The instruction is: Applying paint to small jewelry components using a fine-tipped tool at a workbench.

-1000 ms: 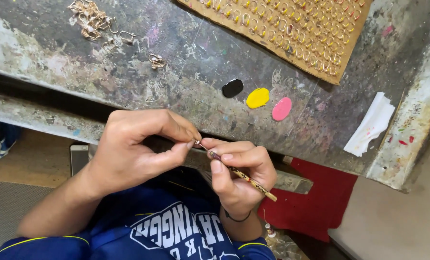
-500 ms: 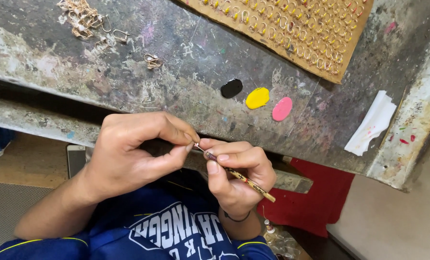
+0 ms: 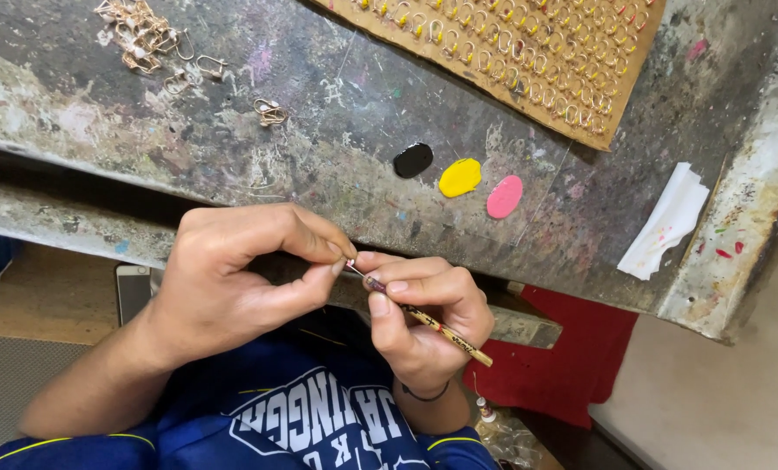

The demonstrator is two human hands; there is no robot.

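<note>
My left hand (image 3: pixel 232 283) pinches a tiny metal piece (image 3: pixel 348 260) between thumb and forefinger, just below the front edge of a stained workbench (image 3: pixel 258 157). My right hand (image 3: pixel 419 322) grips a thin wooden brush (image 3: pixel 432 324), its tip touching the small piece. Both hands meet over my lap, above a blue printed shirt. Most of the tiny piece is hidden by my fingers.
Black (image 3: pixel 413 160), yellow (image 3: pixel 459 177) and pink (image 3: pixel 505 197) paint blobs sit on the bench. A cardboard sheet (image 3: pixel 528 52) holds several small metal hooks. Loose hooks (image 3: pixel 145 35) lie at the far left, a stained white tissue (image 3: pixel 667 222) at the right, red cloth (image 3: pixel 563 357) below.
The hands stay together in nearly the same place. The view has shifted slightly; nothing was picked up or let go.
</note>
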